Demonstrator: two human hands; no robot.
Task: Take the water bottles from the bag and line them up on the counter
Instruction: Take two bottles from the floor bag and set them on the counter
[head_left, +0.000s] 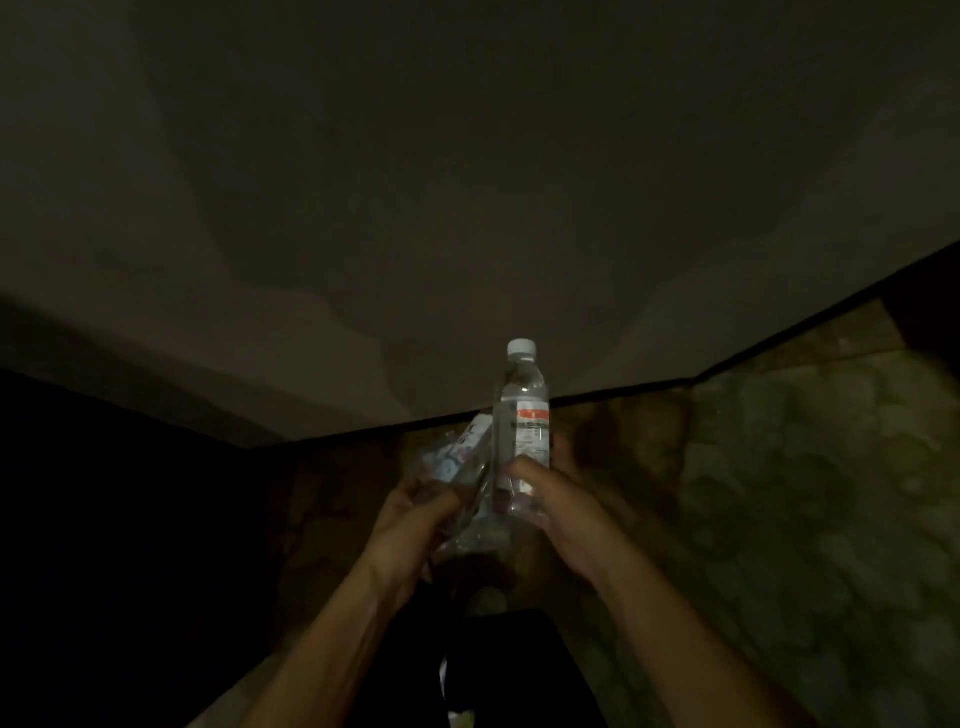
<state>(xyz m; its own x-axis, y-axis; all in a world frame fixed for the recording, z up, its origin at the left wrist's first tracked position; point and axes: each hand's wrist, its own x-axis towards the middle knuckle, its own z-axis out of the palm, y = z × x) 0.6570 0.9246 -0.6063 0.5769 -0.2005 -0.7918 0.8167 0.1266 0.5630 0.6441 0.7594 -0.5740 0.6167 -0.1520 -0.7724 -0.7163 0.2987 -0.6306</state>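
Note:
The scene is very dark. A clear water bottle (523, 415) with a white cap and a white label with a red band stands upright in my right hand (550, 499), which grips its lower half. Its base is still inside a clear crinkled plastic bag (467, 488). My left hand (410, 519) holds the bag just left of the bottle. More pale printed packaging shows inside the bag behind my left hand; what it is I cannot tell. Both hands are above a mottled stone counter (779, 467).
A plain wall (467, 208) rises behind the counter, meeting it along a dark edge. The area to the left is black. A dark object (498, 670) lies between my forearms near the bottom of the view.

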